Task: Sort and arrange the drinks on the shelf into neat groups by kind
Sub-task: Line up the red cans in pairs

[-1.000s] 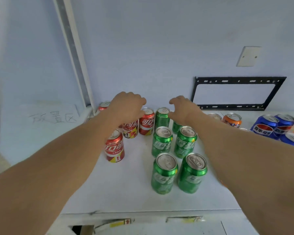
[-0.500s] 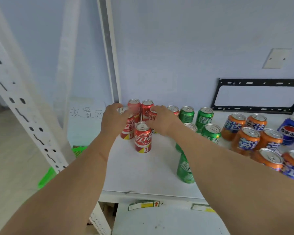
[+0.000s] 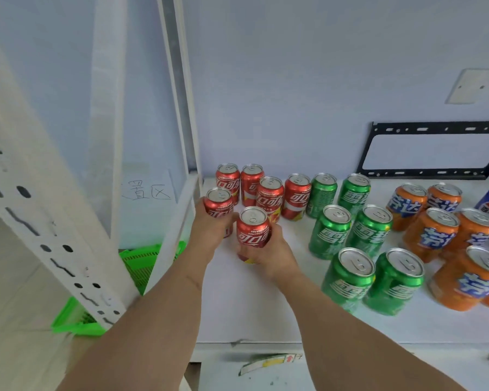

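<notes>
Head view shows us both hands down at the red group on the shelf [image 3: 254, 311]. Our right hand [image 3: 268, 253] is curled round the front red can [image 3: 253, 228], fingers wrapped low on its body, the can upright with its long axis vertical. Our left hand [image 3: 209, 232] grips a second red can [image 3: 219, 206] just beside and slightly behind the first one. The move turns on the gap between these two: the front can stands nearer us and to the right of the left hand's can, and we judge it needs sliding back and leftward so the pair sits square with the four other red cans [image 3: 268, 193] behind our hands. The green cans [image 3: 350, 238] stand in two columns off to the right of our right hand, the orange cans [image 3: 441, 235] beyond them.

Against half a second ago, the right hand has come off the rear red cans and taken hold of the front one, which then stood free; the left hand has kept to its can.
</notes>
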